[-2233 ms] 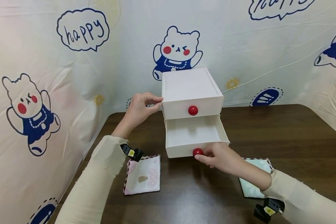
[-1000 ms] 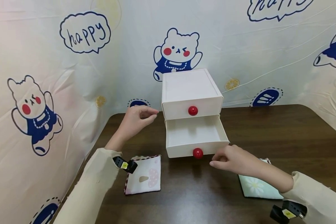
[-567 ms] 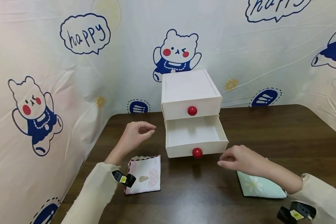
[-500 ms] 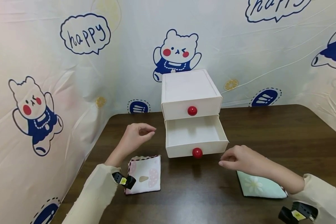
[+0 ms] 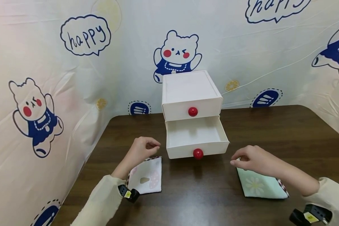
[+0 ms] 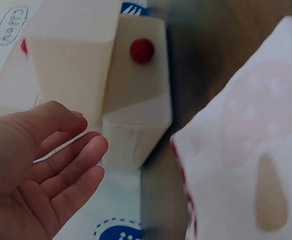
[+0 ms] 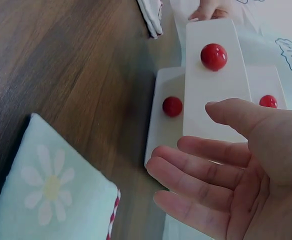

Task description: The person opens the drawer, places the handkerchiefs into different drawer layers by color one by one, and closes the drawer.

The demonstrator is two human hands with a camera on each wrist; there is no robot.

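Note:
A white drawer box (image 5: 191, 86) with red knobs stands at the back of the table. Its middle drawer (image 5: 180, 152) is pulled out, and its inside shows bare. The lowest drawer (image 7: 161, 130) appears beneath it in the right wrist view. My left hand (image 5: 142, 151), fingers loosely bent and holding nothing, hovers above a white-and-pink cloth square (image 5: 152, 179). To the right of the drawer, my right hand (image 5: 257, 160) hangs with relaxed fingers over the far edge of a mint cloth square (image 5: 257, 186) with a daisy print. Neither hand touches the box.
Both cloth squares lie flat on the dark wooden table (image 5: 203, 201), one on each side of the box. A printed cloth curtain (image 5: 124, 62) hangs behind and to the left of the table. Each wrist wears a small black camera.
My right hand has let go of the pulled-out drawer's knob and moved right. My left hand has left the box's upper left corner and come down toward the pink cloth. The drawer stays out.

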